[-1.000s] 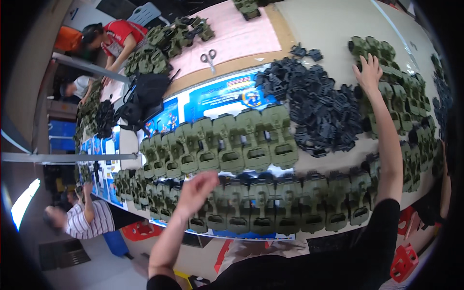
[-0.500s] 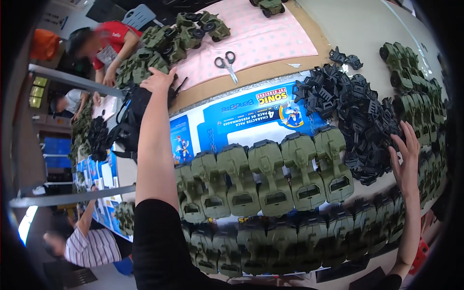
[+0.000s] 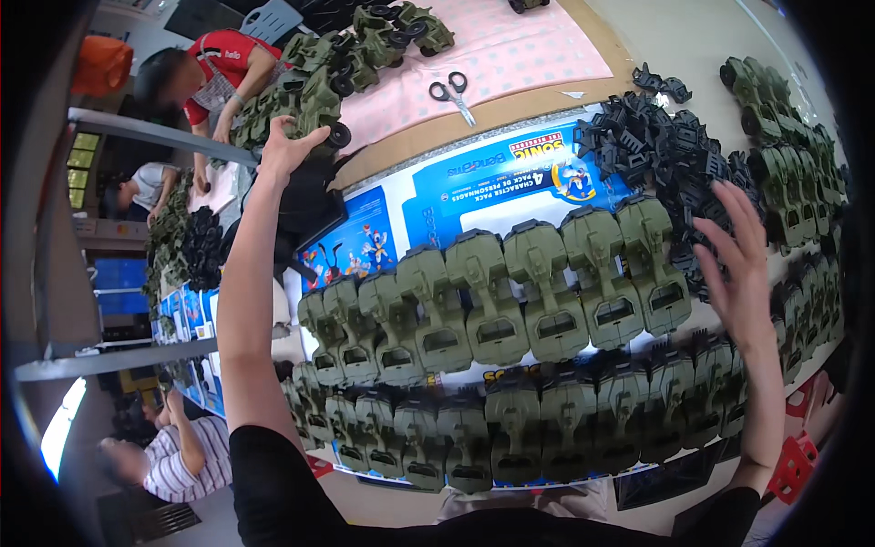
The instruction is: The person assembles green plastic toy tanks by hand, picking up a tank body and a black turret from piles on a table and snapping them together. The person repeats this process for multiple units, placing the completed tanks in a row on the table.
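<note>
Olive-green toy vehicles (image 3: 312, 102) piled at left hand (image 3: 287, 153)

Boxy vehicles, some showing black wheels, lie just beyond and beside the left hand. Thumb spread from forefinger; whether it grips cannot be told. Counted nearer: two long rows of green vehicle bodies (image 3: 492, 296). One pair of scissors (image 3: 467, 111). Right hand (image 3: 743, 287) spread near one black-parts heap (image 3: 670, 150); two loose pieces (image 3: 676, 89) beyond.
</note>
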